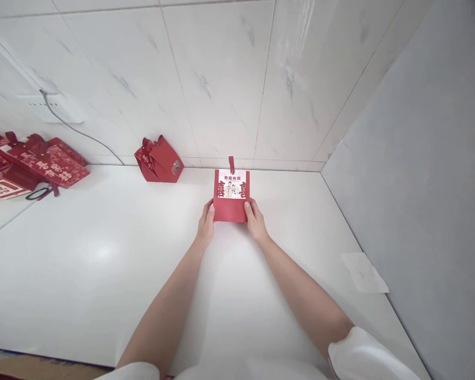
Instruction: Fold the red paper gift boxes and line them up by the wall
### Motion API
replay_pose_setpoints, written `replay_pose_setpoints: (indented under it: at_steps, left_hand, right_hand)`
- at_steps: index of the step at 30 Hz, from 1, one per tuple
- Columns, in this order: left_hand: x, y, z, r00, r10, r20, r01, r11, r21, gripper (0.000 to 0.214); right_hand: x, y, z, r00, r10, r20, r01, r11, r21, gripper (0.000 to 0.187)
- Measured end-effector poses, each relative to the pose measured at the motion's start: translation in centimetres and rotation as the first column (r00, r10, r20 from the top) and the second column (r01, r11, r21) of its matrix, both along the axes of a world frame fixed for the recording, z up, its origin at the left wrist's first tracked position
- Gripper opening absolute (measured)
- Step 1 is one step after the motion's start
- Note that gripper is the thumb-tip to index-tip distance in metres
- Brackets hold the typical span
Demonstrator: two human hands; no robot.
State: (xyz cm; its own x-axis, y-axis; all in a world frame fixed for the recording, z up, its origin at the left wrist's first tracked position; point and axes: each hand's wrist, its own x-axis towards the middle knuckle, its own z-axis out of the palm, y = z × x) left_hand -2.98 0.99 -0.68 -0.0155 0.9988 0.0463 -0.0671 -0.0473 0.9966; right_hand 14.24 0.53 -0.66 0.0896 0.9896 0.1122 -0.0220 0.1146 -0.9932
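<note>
A red gift box [230,211] with a white panel showing a printed couple and red characters is in front of me, near the back of the white table [103,295]. A dark red ribbon loop [231,164] rises from its top. My left hand [206,221] grips the box's left side, and my right hand [255,219] grips its right side. Both thumbs rest at the front edges; the other fingers are mostly hidden behind the sides.
Two red boxes [164,161] stand against the tiled wall to the left. Further left are several red patterned gift bags [59,166] and black-handled scissors [38,193]. A grey cable [83,134] hangs from a wall socket. White paper [364,273] lies by the grey right wall.
</note>
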Motion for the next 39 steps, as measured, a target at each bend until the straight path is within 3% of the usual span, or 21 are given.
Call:
replay_pose_setpoints:
  at_steps: [19,21,24,27,30,33,36,39]
  left_hand:
    - [0.1,-0.3,0.5,1.000,0.000,-0.030,0.000,1.000,0.012,0.054]
    - [0.1,-0.4,0.5,0.997,0.047,-0.067,-0.045,0.998,0.042,0.058]
    - [0.3,-0.8,0.4,0.968,0.180,-0.178,-0.145,0.971,0.191,0.064]
    - [0.5,-1.0,0.2,0.945,0.103,-0.311,-0.005,0.954,0.300,0.067]
    - [0.6,-1.1,0.2,0.887,0.009,-0.462,0.154,0.937,0.313,0.093]
    - [0.6,-1.2,0.2,0.836,0.045,-0.546,0.151,0.939,0.309,0.113]
    - [0.7,-1.2,0.0,0.872,0.098,-0.479,0.057,0.953,0.298,0.108]
    - [0.5,-0.8,-0.3,0.961,0.082,-0.265,-0.015,0.969,0.246,0.093]
  right_hand:
    - [-0.1,0.2,-0.4,1.000,-0.010,0.020,0.010,1.000,0.019,0.048]
    - [-0.1,0.2,-0.6,1.000,-0.014,0.027,0.014,1.000,0.028,0.050]
    - [-0.3,0.1,-0.7,0.997,-0.060,0.043,0.058,0.997,0.041,0.062]
    - [-0.4,-0.2,-0.7,0.988,-0.139,0.074,0.134,0.989,0.060,0.076]
    - [-0.4,-0.6,-0.5,0.982,-0.165,0.095,0.156,0.983,0.095,0.078]
    - [-0.5,-0.9,-0.3,0.980,-0.125,0.154,0.096,0.978,0.183,0.071]
    - [-0.6,-1.2,-0.1,0.976,-0.088,0.201,0.028,0.958,0.285,0.061]
    - [-0.7,-1.2,-0.1,0.981,-0.060,0.185,-0.005,0.943,0.332,0.050]
